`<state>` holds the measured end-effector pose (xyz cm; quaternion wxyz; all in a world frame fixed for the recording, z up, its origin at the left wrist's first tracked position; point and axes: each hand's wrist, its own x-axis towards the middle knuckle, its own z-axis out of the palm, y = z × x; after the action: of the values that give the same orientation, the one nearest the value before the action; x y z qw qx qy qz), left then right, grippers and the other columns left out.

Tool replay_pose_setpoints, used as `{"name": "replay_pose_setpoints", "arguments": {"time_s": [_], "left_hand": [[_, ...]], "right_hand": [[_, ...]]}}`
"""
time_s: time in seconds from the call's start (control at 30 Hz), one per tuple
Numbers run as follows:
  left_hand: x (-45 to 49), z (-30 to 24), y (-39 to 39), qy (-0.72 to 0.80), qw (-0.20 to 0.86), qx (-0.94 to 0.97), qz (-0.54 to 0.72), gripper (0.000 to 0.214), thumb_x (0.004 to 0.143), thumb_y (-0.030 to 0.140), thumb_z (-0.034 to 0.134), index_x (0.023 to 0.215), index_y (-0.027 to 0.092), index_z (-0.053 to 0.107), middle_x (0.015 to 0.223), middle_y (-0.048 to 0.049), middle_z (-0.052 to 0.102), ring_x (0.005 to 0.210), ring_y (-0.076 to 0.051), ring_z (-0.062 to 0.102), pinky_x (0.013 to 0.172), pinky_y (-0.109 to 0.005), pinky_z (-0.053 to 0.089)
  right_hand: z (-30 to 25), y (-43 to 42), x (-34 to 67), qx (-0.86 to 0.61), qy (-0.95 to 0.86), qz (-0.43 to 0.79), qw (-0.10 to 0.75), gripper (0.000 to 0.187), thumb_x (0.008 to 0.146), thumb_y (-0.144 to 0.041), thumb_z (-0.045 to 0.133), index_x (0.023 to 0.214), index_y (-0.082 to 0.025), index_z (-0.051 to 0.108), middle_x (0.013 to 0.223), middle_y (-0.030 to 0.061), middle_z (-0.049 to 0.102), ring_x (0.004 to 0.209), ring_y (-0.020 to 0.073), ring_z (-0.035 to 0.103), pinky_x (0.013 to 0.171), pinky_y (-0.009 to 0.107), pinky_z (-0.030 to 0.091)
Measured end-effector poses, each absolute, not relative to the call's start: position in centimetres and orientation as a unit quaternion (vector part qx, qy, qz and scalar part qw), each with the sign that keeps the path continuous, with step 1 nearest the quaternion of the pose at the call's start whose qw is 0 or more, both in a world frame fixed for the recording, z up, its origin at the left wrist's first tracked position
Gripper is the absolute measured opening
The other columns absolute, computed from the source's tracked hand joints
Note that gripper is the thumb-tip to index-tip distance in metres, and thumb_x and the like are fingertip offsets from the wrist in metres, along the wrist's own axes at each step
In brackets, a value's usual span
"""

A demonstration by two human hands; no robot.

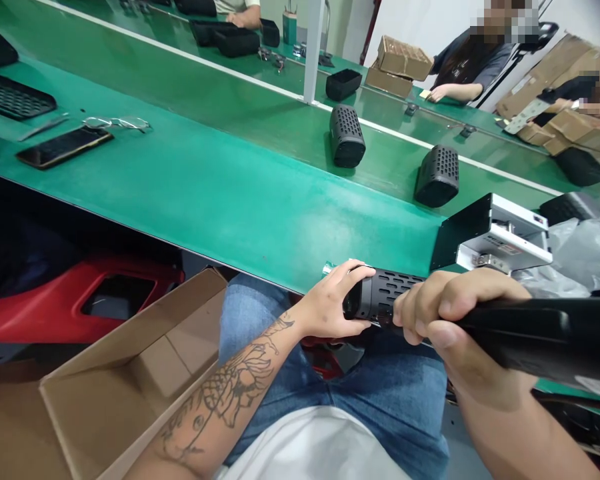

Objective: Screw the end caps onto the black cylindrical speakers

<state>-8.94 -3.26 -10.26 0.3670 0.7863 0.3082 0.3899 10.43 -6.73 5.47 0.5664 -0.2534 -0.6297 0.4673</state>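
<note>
My left hand (333, 300) is wrapped around one end of a black perforated housing (387, 293), which lies on its side at the table's near edge, above my lap. It looks like a speaker shell with slotted holes. Close to the camera, my right hand (460, 313) is closed around a thick black tool that looks like an electric screwdriver (540, 333). Its body runs out at the right edge, and its tip is hidden by my fingers and the housing. My right fingers overlap the housing's right end; whether they touch it I cannot tell.
Two similar housings (347, 137) (437, 177) stand on the green belt. A black-and-white metal device (500, 233) and clear plastic bags (580, 257) are at right. A phone (65, 145) and glasses (117, 123) lie left. An open carton (130, 380) is beside my legs. Co-workers sit opposite.
</note>
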Motion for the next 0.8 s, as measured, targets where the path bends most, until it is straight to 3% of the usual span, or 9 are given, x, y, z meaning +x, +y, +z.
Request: {"name": "replay_pose_setpoints", "arguments": {"time_s": [0.33,0.53,0.63,0.7,0.8], "left_hand": [[-9.0,-10.7,-3.3,0.326,0.329,0.798,0.385,0.092,0.091,0.038,0.092,0.171,0.027,0.049,0.179,-0.0184,0.054,0.167,-0.036,0.058,0.142,-0.053,0.049],[-7.6,-12.9,-5.9,0.391,0.181,0.782,0.451,0.095,0.090,0.042,0.094,0.172,0.028,0.048,0.171,-0.0206,0.060,0.157,-0.040,0.066,0.132,-0.060,0.058],[-5.3,-15.0,-10.3,0.455,0.063,0.732,0.503,0.093,0.095,0.051,0.093,0.172,0.026,0.048,0.167,-0.0257,0.059,0.153,-0.046,0.066,0.122,-0.067,0.063],[-3.8,-16.4,-13.7,0.466,0.039,0.716,0.519,0.086,0.101,0.056,0.085,0.171,0.022,0.050,0.167,-0.0292,0.055,0.152,-0.048,0.065,0.114,-0.069,0.068],[-2.2,-17.5,-17.2,0.432,0.058,0.730,0.527,0.053,0.106,0.034,0.072,0.157,0.022,0.061,0.166,-0.0251,0.057,0.145,-0.039,0.071,0.104,-0.055,0.074]], "right_hand": [[4.3,-5.9,11.0,-0.262,-0.638,0.490,0.533,0.017,0.101,-0.017,0.089,0.101,-0.024,0.074,0.077,-0.0016,0.072,0.061,0.0171,0.071,0.066,0.035,0.066],[6.9,-8.0,12.7,-0.252,-0.642,0.478,0.544,0.013,0.107,-0.030,0.088,0.111,-0.028,0.076,0.077,-0.0021,0.070,0.058,0.0159,0.068,0.066,0.038,0.066],[8.9,-7.6,15.7,-0.269,-0.614,0.401,0.624,0.018,0.103,-0.037,0.092,0.107,-0.028,0.077,0.069,-0.0037,0.066,0.048,0.0150,0.062,0.058,0.037,0.065],[9.4,-5.8,18.7,-0.314,-0.591,0.303,0.678,0.020,0.096,-0.032,0.096,0.103,-0.026,0.078,0.067,-0.0041,0.068,0.049,0.0164,0.063,0.056,0.036,0.064],[8.5,-1.8,23.8,-0.460,-0.527,0.127,0.703,0.017,0.088,-0.022,0.094,0.091,-0.024,0.077,0.066,-0.0030,0.070,0.055,0.0193,0.069,0.059,0.036,0.064]]}}
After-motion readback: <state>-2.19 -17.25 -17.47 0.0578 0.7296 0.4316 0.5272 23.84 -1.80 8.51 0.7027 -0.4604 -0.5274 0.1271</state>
